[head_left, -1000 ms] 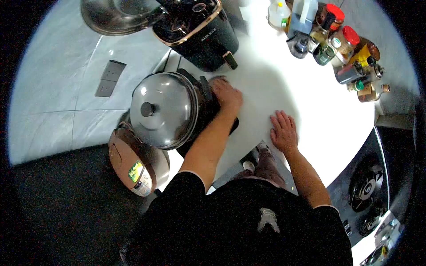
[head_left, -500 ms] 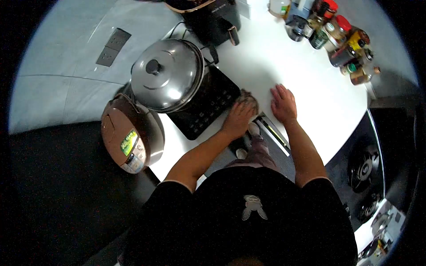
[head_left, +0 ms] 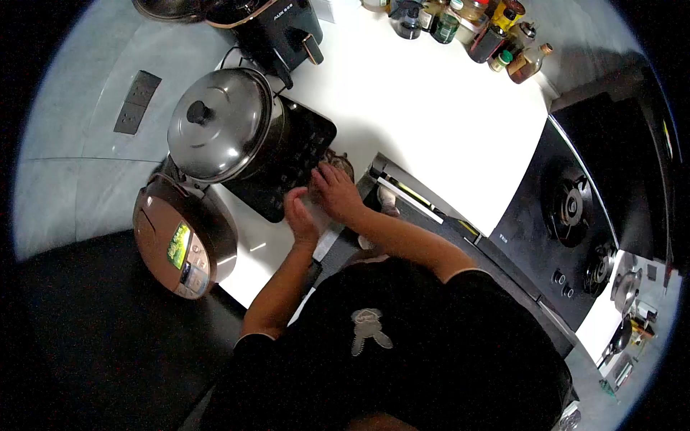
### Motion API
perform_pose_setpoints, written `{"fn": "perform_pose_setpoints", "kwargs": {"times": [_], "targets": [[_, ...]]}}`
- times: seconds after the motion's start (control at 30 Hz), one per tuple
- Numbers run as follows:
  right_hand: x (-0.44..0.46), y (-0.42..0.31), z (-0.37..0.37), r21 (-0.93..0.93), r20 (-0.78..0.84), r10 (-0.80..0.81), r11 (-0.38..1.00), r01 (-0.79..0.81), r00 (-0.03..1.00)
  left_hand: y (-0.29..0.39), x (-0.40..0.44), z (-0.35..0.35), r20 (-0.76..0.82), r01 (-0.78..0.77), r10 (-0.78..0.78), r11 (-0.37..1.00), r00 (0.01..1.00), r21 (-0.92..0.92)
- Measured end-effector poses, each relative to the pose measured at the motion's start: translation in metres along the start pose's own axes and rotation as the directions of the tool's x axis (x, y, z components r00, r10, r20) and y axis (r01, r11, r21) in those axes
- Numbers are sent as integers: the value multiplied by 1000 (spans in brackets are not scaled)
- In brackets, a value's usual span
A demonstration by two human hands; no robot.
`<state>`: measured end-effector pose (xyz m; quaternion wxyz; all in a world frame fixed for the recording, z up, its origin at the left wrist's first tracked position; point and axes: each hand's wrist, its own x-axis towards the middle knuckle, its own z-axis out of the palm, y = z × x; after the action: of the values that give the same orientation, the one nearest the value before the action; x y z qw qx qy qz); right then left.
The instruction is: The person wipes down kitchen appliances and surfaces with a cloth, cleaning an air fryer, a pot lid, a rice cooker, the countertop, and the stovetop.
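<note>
A crumpled brownish cloth point(head_left: 341, 164) lies at the counter's front edge, beside the corner of a black induction cooker point(head_left: 276, 188). My right hand point(head_left: 336, 192) presses on it with bent fingers, hiding part of it. Just left of that, my left hand point(head_left: 301, 217) hovers at the cooker's front edge, slightly blurred, with its fingers apart from the thumb and nothing visible in it. A large pot with a domed metal lid point(head_left: 228, 129) stands on the cooker.
A brown rice cooker point(head_left: 169, 233) sits left of the pot, a black air fryer point(head_left: 277, 36) behind it. Bottles and jars point(head_left: 489, 43) line the back of the white counter point(head_left: 424, 108). A gas stove point(head_left: 550, 215) is on the right. Wall sockets point(head_left: 136, 103) are at left.
My right hand has moved left across the counter onto the cloth. My left hand, on the cloth before, has come off it to the left. The view has shifted to the right.
</note>
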<state>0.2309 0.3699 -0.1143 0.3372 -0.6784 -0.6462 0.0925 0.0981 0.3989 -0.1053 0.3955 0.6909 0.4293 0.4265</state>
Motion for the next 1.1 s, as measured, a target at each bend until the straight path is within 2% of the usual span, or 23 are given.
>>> {"fn": "perform_pose_setpoints", "kwargs": {"times": [0.03, 0.1, 0.17, 0.2, 0.27, 0.3, 0.37, 0.43, 0.47, 0.5, 0.57, 0.6, 0.63, 0.7, 0.77, 0.8, 0.83, 0.87, 0.93, 0.97, 1.0, 1.03, 1.1], "targets": [[-4, 6, 1, 1, -1, -1, 1000, 1, 1000, -2, -8, -13, -6, -7, 7, 1000, 1000, 18], [-1, 31, -1, -92, 130, -216, 969, 228, 968, -3, -20, -37, -7, -28, 28, 999, 1000, 38], [7, 73, -2, -211, 246, -178, 950, 232, 953, 1, -38, -61, 102, 106, -106, 994, 989, 6], [30, 76, -37, -224, 312, 78, 975, -6, 947, 1, -48, -72, 103, 105, -105, 994, 989, 6], [52, 130, -71, -298, 199, 359, 908, -293, 912, -3, -60, -85, 92, 182, -185, 983, 978, 37], [44, 174, -66, -326, 25, 380, 877, -352, 925, 1, -65, -86, 95, 172, -175, 984, 980, 34], [66, 190, -124, -657, 49, 492, 671, -343, 869, 7, -69, -90, 75, 289, -292, 956, 953, 51], [88, 230, -105, -643, 24, 582, 632, -433, 813, 9, -73, -88, 109, 357, -382, 913, 918, 199], [98, 243, -98, -629, 15, 661, 590, -507, 750, 11, -70, -80, 80, 257, -291, 922, 953, 290], [100, 223, -92, -517, 15, 666, 643, -565, 745, 18, -67, -72, 100, 244, -282, 926, 954, 287], [111, 175, -90, -501, 117, 587, 731, -463, 801, 30, -57, -58, 238, 396, -440, 894, 866, 210], [112, 179, -71, -534, 247, 503, 784, -317, 829, 18, -53, -50, 302, 205, -299, 930, 905, 306], [100, 177, -68, -431, 93, 221, 888, -161, 971, 23, -41, -42, 319, 193, -291, 932, 902, 306], [94, 198, -90, -367, 221, 160, 927, -70, 962, 33, -21, -26, 459, 138, -292, 930, 839, 341], [91, 225, -125, -488, 183, 400, 830, -270, 898, 32, -2, -16, 523, 9, -215, 930, 824, 368], [74, 300, -95, -526, -143, 378, 754, -394, 915, 34, 6, -12, 514, 7, -191, 941, 836, 339], [67, 295, -153, -543, -109, 516, 685, -486, 850, 36, 14, -6, 502, 2, -165, 951, 849, 310], [47, 328, -168, -569, -260, 494, 616, -545, 830, 39, 14, -2, 443, 121, -270, 934, 855, 336], [22, 344, -228, -531, -229, 768, 416, -738, 598, 35, 14, 2, 427, 154, -282, 938, 859, 310], [-4, 378, -230, -522, -361, 710, 383, -762, 605, 34, 14, 5, 403, 194, -299, 940, 865, 280], [-15, 377, -245, -447, -349, 781, 346, -824, 518, 39, 13, 7, 411, 126, -223, 960, 884, 249], [-23, 369, -243, -443, -356, 784, 338, -830, 509, 35, 8, 7, 420, 119, -217, 962, 881, 247], [-32, 340, -229, -484, -344, 816, 270, -833, 464, 20, 1, 9, 462, 193, -301, 944, 834, 267]]}}
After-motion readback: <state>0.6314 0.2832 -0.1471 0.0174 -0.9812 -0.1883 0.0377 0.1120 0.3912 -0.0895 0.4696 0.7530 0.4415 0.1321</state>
